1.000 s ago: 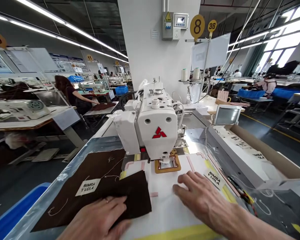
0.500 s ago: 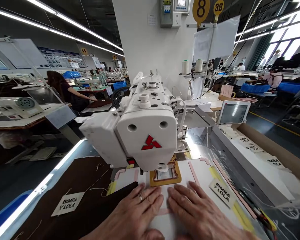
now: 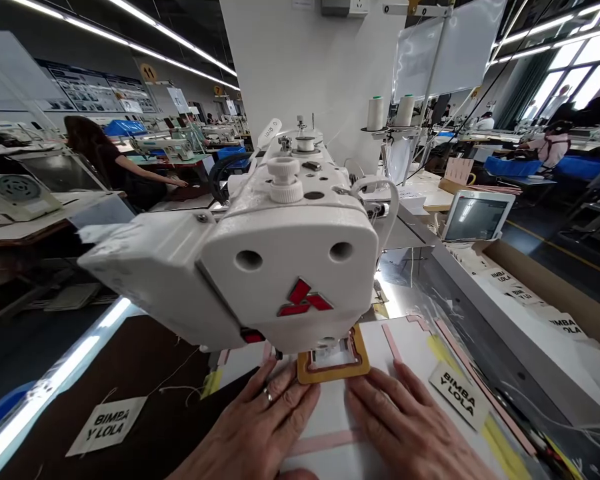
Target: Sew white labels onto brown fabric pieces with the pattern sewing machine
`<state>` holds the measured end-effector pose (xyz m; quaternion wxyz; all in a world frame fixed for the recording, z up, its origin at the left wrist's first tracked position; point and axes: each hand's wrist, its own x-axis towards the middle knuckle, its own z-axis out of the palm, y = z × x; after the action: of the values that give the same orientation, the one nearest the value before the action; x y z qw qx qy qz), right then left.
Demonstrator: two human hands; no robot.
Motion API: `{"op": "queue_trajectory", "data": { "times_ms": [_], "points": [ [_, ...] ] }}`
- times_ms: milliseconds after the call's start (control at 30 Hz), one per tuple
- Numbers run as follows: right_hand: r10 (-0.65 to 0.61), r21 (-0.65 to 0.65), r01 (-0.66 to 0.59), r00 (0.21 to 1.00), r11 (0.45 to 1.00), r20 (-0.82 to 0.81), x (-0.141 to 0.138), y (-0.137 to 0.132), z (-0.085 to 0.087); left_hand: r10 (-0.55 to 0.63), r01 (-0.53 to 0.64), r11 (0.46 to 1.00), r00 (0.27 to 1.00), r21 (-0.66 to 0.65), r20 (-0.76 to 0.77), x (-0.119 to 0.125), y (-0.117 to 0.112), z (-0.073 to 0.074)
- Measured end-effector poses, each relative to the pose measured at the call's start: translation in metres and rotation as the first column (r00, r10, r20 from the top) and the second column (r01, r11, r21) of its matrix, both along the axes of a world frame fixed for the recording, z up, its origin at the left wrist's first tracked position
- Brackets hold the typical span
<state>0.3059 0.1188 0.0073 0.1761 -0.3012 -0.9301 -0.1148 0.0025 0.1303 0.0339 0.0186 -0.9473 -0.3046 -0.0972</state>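
Head view. Your left hand lies flat on the white template, fingers spread and gripping nothing; a ring shows on one finger. Your right hand lies flat just beside it, also splayed and empty. Both sets of fingertips sit close to the tan clamp frame, which lies under the sewing machine head. Whether they touch the frame, you cannot tell. A pink strip runs between your hands. Dark brown fabric lies to the left and carries a label. A second label rests on the template's right edge. A touch screen stands well apart, on the right.
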Motion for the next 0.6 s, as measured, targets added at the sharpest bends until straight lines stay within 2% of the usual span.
{"op": "queue_trajectory", "data": {
  "times_ms": [100,233,367,433,533,600],
  "points": [
    [0.032,-0.025,-0.033,0.999,0.999,-0.03,-0.002,0.006,-0.001,0.027,-0.027,0.999,0.999,-0.022,0.022,-0.003,0.001,0.001],
    [0.058,-0.023,-0.06,0.996,0.998,-0.073,-0.003,0.011,0.0,0.018,-0.018,1.0,1.0,0.015,0.01,-0.001,0.003,0.0],
    [0.011,-0.06,-0.017,0.995,0.998,-0.102,-0.006,0.002,-0.001,0.041,-0.04,0.999,0.999,0.019,-0.009,0.002,0.006,0.0],
    [-0.025,-0.078,0.016,0.992,0.997,-0.124,-0.01,-0.006,-0.004,0.017,-0.016,0.999,0.999,0.034,-0.034,0.001,0.007,-0.001],
    [-0.002,-0.102,-0.015,0.987,0.995,-0.162,-0.014,-0.014,-0.008,-0.046,0.048,0.998,0.997,0.041,-0.061,0.0,0.008,-0.002],
    [-0.01,-0.123,-0.014,0.982,0.992,-0.188,-0.015,-0.013,-0.006,-0.044,0.046,0.999,0.997,0.022,-0.067,0.001,0.009,-0.002]
  ]
}}
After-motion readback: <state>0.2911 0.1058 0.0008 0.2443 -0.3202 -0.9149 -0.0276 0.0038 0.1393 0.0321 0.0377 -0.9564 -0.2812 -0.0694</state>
